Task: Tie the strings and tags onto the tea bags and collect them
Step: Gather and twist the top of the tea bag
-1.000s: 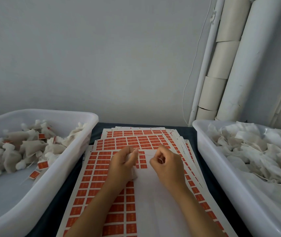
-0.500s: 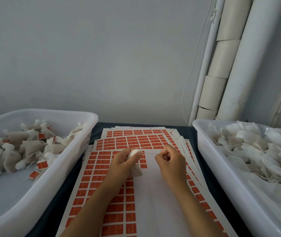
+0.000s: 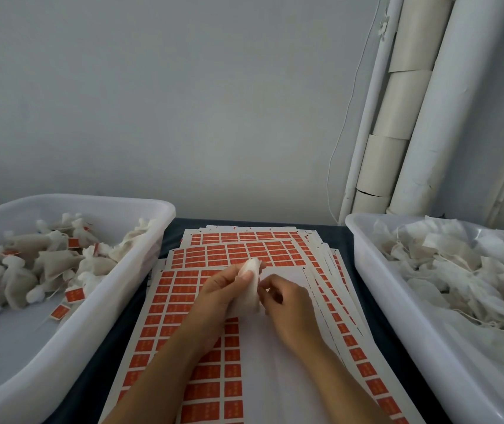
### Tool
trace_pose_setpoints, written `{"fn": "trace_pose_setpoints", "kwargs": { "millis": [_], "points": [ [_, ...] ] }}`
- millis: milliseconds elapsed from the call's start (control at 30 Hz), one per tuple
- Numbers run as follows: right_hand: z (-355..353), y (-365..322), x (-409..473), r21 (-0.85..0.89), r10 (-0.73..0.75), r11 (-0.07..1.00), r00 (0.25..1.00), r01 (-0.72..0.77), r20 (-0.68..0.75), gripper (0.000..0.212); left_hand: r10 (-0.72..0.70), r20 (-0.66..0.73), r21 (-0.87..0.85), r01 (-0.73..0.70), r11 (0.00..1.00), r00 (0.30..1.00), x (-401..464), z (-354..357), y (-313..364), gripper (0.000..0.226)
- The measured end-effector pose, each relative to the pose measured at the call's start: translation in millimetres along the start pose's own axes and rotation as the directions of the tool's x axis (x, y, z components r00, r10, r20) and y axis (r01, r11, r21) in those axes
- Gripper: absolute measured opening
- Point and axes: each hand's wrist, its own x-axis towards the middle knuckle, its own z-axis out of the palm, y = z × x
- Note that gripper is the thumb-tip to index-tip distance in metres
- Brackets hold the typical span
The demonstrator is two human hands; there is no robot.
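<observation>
Two white plastic tubs stand at the sides of the dark table (image 3: 180,231). Left tub (image 3: 140,270) holds the finished tea bags (image 3: 45,264), gathered at the neck and each with a small orange tag (image 3: 74,294); nothing in this pile has changed since the earlier frames. On the tags there is some pale print, but it is too small to read.

Between the tubs lie the overlapping sheets of orange tags (image 3: 244,249), printed in rows on white paper. Their writing also cannot be read.

Above the sheets, the left hand (image 3: 223,289) grips one white tea bag (image 3: 249,289), its fingers and thumb curled around the bag's body, and the bunched top of the bag stands out above the thumb. Half a second ago this bag was lower and mostly hidden behind the hand; now more of it shows and it is lifted a little. The right hand (image 3: 287,304), which was apart from the left hand before, has come close and its curled fingertips pinch at the side of the same bag. I cannot tell whether a string is between them.

Right tub (image 3: 376,289) is filled with loose, untied tea bags (image 3: 459,270) and thin white strings (image 3: 489,322), unchanged. Behind it, pale pipes (image 3: 397,123) stand against the wall.
</observation>
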Motion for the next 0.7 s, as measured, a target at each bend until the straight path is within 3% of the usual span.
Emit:
{"fn": "trace_pose_setpoints", "kwargs": {
  "millis": [100,367,567,700],
  "points": [
    [-1,0,0,-0.004,-0.025,1.0,0.999,0.025,0.025,0.017,0.033,-0.004,0.08,-0.032,0.996,0.999,1,-1,-4,0.025],
    [-5,-3,-2,0.057,-0.012,0.998,1.0,0.011,0.012,0.01,0.011,-0.056,0.031,-0.01,0.999,0.998,4,-5,-6,0.019],
    [-9,-7,-2,0.115,-0.028,0.993,0.998,0.034,-0.059,0.009,0.201,-0.113,0.419,-0.137,0.898,0.973,6,-4,-12,0.023],
    [-12,-10,-3,0.152,-0.103,0.982,0.992,0.114,-0.079,0.01,0.366,-0.155,0.554,-0.226,0.801,0.917,10,-6,-12,0.008]
  ]
}}
